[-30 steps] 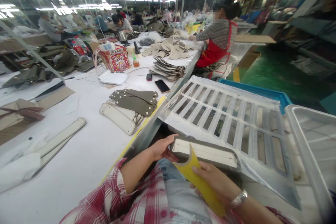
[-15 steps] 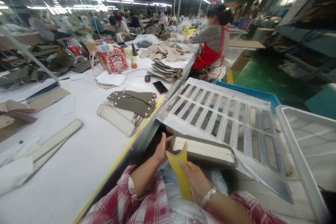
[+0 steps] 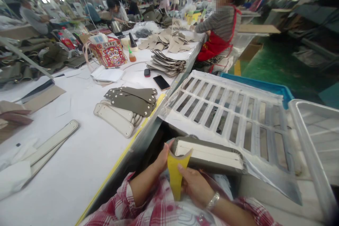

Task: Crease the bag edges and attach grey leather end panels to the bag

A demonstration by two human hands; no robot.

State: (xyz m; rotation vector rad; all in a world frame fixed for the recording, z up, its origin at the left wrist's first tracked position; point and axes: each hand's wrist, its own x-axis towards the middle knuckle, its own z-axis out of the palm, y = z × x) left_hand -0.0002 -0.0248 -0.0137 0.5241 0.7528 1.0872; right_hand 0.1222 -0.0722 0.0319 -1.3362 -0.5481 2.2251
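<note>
My right hand [image 3: 196, 185] is closed on a yellow curved piece [image 3: 174, 170], thumb pressed on its face. The piece's notched upper edge lies against the left end of a dark olive bag part [image 3: 201, 163] with a long pale panel [image 3: 212, 154] on its upper side. At that same end my left hand [image 3: 161, 160] grips the bag part, thumb up beside the corner; its other fingers are mostly hidden behind the yellow piece. The bag part is over my lap, next to the table edge.
A white slatted crate [image 3: 225, 113] stands at front right, with a clear plastic bin [image 3: 315, 141] beside it. On the white table [image 3: 87, 162] lie olive straps [image 3: 132, 100], pale straps [image 3: 113, 118] and a phone [image 3: 161, 82]. A co-worker in a red apron [image 3: 215, 46] sits ahead.
The yellow piece has shifted slightly left and its upper edge spreads wider against the bag part. My right hand has moved slightly down. The whole view has shifted a little.
</note>
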